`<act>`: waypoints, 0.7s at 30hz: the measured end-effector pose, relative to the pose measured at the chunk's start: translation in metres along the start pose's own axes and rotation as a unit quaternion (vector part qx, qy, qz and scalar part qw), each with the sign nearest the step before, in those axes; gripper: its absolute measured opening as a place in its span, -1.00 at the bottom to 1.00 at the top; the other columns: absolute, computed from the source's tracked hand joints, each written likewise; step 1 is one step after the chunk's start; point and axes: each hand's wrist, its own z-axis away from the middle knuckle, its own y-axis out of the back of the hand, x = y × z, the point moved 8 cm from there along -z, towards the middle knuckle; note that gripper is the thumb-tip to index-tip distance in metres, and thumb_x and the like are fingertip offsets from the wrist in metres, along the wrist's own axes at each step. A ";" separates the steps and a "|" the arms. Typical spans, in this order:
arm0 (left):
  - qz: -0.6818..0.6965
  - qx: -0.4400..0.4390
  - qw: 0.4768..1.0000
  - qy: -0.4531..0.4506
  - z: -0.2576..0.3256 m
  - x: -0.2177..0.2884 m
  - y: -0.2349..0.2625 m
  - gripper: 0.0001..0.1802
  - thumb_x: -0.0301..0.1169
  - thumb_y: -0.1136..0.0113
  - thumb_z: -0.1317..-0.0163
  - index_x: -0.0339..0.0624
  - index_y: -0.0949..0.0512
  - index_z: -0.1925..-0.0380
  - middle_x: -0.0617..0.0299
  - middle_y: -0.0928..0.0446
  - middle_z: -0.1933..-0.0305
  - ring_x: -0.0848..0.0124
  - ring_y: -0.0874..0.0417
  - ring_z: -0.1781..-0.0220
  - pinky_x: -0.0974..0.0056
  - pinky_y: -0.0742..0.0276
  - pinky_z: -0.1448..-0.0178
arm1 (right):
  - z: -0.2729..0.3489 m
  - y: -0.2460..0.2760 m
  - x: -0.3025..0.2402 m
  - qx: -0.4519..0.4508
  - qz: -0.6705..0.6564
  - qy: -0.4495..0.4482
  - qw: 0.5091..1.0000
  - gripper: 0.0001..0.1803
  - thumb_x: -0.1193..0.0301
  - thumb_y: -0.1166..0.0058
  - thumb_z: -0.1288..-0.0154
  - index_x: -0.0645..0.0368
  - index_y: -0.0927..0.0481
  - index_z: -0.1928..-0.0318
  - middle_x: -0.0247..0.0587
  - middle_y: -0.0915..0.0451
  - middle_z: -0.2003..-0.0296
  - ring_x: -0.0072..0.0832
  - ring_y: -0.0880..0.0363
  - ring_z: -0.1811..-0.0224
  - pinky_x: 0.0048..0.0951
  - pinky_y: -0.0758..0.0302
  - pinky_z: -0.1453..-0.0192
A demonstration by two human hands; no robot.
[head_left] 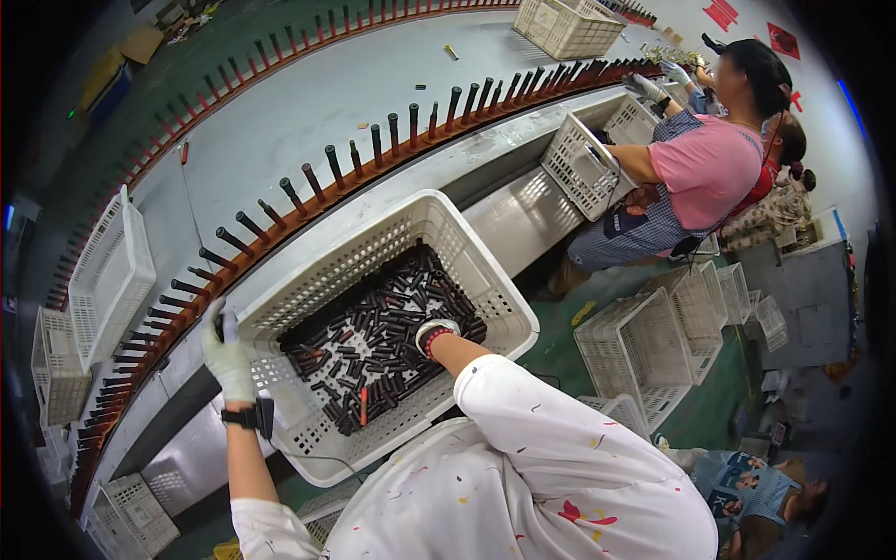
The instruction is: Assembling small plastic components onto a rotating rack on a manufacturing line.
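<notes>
A large white plastic crate (504, 313) stands in front of me, its bottom strewn with many short black tubes (373, 322). A reddish tube (363, 407) lies among them near the close side. My right hand (437, 332), in a white glove, reaches down onto the tubes; its fingers are hidden, so any grip is unclear. My left hand (226, 359), also gloved, is beyond the crate's left rim, beside the curved brown rail (266, 235). Its fingers stretch toward the rail with a dark gap between thumb and finger, and nothing shows held. Black tubes (333, 166) stand upright along the rail.
The rail curves around a grey table (308, 103). Other white crates stand on the left (117, 271), on the far table (567, 26) and on the green floor at right (644, 345). A co-worker in pink (705, 173) works at another crate (586, 166) along the rail.
</notes>
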 end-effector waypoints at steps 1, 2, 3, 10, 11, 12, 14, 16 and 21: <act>0.020 -0.031 0.998 0.057 0.013 -0.017 0.007 -0.75 -0.50 -0.09 -0.21 -0.24 -0.51 0.10 0.23 -0.53 0.22 0.41 -0.51 0.23 0.36 -0.44 0.04 | -0.005 -0.009 -0.011 0.010 0.040 0.049 0.998 -0.65 0.40 0.01 -0.16 0.11 -0.60 0.03 -0.13 -0.57 0.00 -0.21 -0.59 0.02 -0.14 -0.52 0.01; 0.041 -0.062 0.991 0.112 0.028 -0.031 0.009 -0.73 -0.53 -0.12 -0.17 -0.24 -0.51 0.09 0.21 -0.54 0.21 0.38 -0.53 0.21 0.33 -0.45 0.03 | -0.021 -0.027 -0.015 0.022 0.079 0.097 0.992 -0.65 0.38 0.00 -0.14 0.11 -0.60 0.03 -0.13 -0.57 0.00 -0.20 -0.59 0.03 -0.14 -0.52 -0.01; 0.050 -0.105 0.991 0.067 0.036 -0.017 0.002 -0.73 -0.56 -0.13 -0.14 -0.26 -0.51 0.12 0.19 -0.55 0.23 0.38 -0.55 0.23 0.33 -0.45 0.06 | -0.068 -0.077 -0.001 -0.065 0.104 0.086 0.989 -0.62 0.33 -0.03 -0.12 0.11 -0.60 0.03 -0.14 -0.58 0.01 -0.23 -0.58 0.00 -0.13 -0.49 -0.05; -0.239 -0.479 0.838 -0.102 0.121 -0.028 -0.013 -0.80 -0.40 -0.21 -0.05 -0.11 -0.59 0.27 -0.03 -0.57 0.33 0.04 -0.59 0.24 0.09 -0.50 0.13 | -0.025 -0.077 -0.093 -0.068 0.189 0.205 0.958 -0.62 0.33 -0.12 0.00 0.10 -0.64 0.11 -0.20 -0.60 0.06 -0.35 -0.58 0.00 -0.30 -0.50 -0.03; -0.240 -0.481 0.837 -0.104 0.119 -0.026 -0.010 -0.80 -0.40 -0.21 -0.05 -0.11 -0.59 0.27 -0.03 -0.57 0.33 0.04 -0.59 0.24 0.09 -0.50 0.13 | -0.026 -0.078 -0.100 -0.067 0.186 0.212 0.957 -0.62 0.33 -0.13 0.01 0.11 -0.65 0.11 -0.20 -0.60 0.07 -0.35 -0.58 0.01 -0.30 -0.50 -0.02; -0.251 -0.499 0.825 -0.086 0.118 -0.029 -0.010 -0.80 -0.36 -0.21 -0.05 -0.09 -0.60 0.29 -0.02 -0.58 0.34 0.05 -0.59 0.23 0.07 -0.49 0.12 | -0.028 -0.076 -0.111 -0.066 0.183 0.218 0.956 -0.63 0.33 -0.13 0.01 0.11 -0.65 0.12 -0.19 -0.61 0.07 -0.35 -0.58 0.02 -0.30 -0.50 -0.01; -0.259 -0.514 0.814 -0.071 0.115 -0.031 -0.007 -0.80 -0.32 -0.22 -0.04 -0.08 -0.61 0.30 -0.01 -0.58 0.34 0.06 -0.60 0.22 0.06 -0.49 0.12 | -0.030 -0.081 -0.124 -0.060 0.181 0.227 0.955 -0.63 0.33 -0.13 0.02 0.12 -0.65 0.13 -0.19 -0.61 0.09 -0.35 -0.59 0.03 -0.30 -0.51 0.00; -0.300 -0.558 0.773 -0.043 0.118 -0.042 -0.004 -0.79 -0.30 -0.21 -0.04 -0.09 -0.61 0.31 0.00 -0.59 0.34 0.07 -0.60 0.22 0.08 -0.49 0.11 | -0.025 -0.092 -0.130 -0.048 0.177 0.227 0.956 -0.63 0.33 -0.13 0.02 0.13 -0.65 0.14 -0.19 -0.62 0.10 -0.35 -0.59 0.05 -0.30 -0.51 0.02; -0.324 -0.579 0.746 -0.056 0.118 -0.031 -0.009 -0.79 -0.30 -0.20 -0.06 -0.09 -0.60 0.30 0.03 -0.60 0.32 0.10 -0.62 0.22 0.09 -0.51 0.13 | -0.033 -0.077 -0.116 -0.021 0.168 0.227 0.959 -0.64 0.33 -0.14 0.04 0.14 -0.66 0.17 -0.18 -0.63 0.14 -0.34 -0.61 0.09 -0.30 -0.52 0.05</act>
